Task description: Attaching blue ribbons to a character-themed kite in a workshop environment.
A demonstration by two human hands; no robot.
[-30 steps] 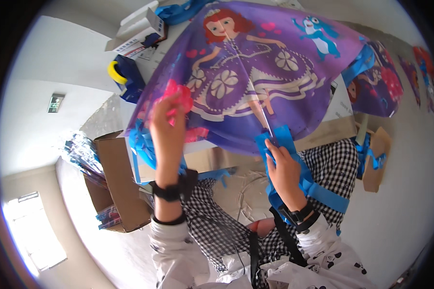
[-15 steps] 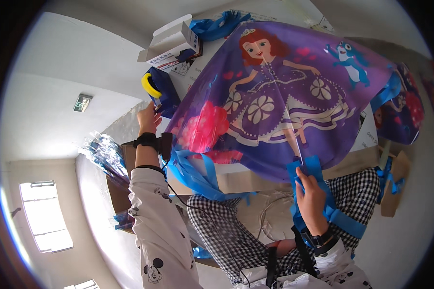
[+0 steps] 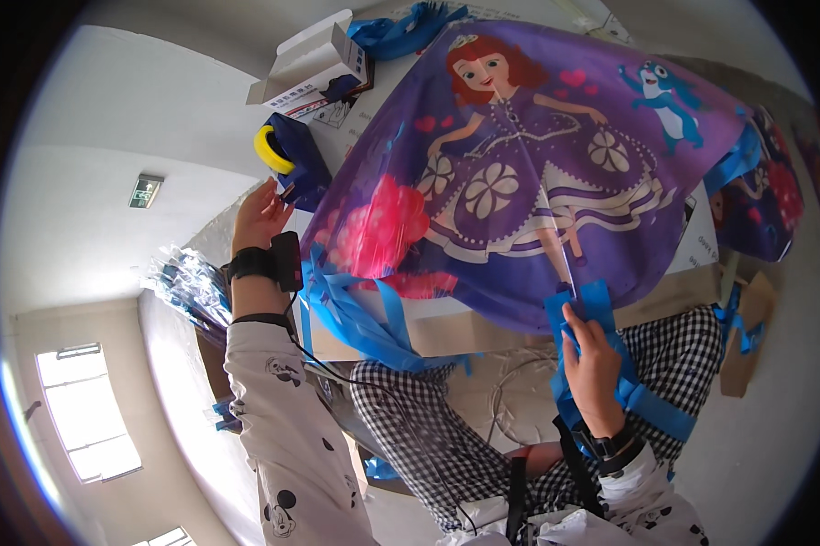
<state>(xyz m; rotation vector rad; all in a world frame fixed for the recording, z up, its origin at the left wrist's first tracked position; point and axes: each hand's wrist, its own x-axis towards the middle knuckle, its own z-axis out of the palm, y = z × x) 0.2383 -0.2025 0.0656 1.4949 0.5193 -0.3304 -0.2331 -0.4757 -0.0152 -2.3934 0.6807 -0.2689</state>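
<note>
A purple kite (image 3: pixel 510 196) with a printed red-haired princess lies spread over a white carton, a thin rod running down its middle. At its lower tip my right hand (image 3: pixel 593 366) grips a blue ribbon (image 3: pixel 592 296), whose loose length hangs over my lap. My left hand (image 3: pixel 262 218) is at the near end of a dark blue tape dispenser (image 3: pixel 299 159) with a yellow hub. Its fingers are drawn together in a pinch; whatever they hold is too small to make out. Another bunch of blue ribbon (image 3: pixel 351 318) hangs from the kite's left corner.
An opened white box (image 3: pixel 314 73) stands behind the dispenser, next to a blue ribbon bundle (image 3: pixel 401 32). More printed kites (image 3: pixel 763 196) lie at the right. Plastic-wrapped goods (image 3: pixel 187 282) stand at the left. A black cable (image 3: pixel 323 364) trails from my left wrist.
My left hand has drawn slightly left and back from the dispenser, and its fingers have turned upward. My right hand keeps its hold on the ribbon. The view has shifted slightly.
</note>
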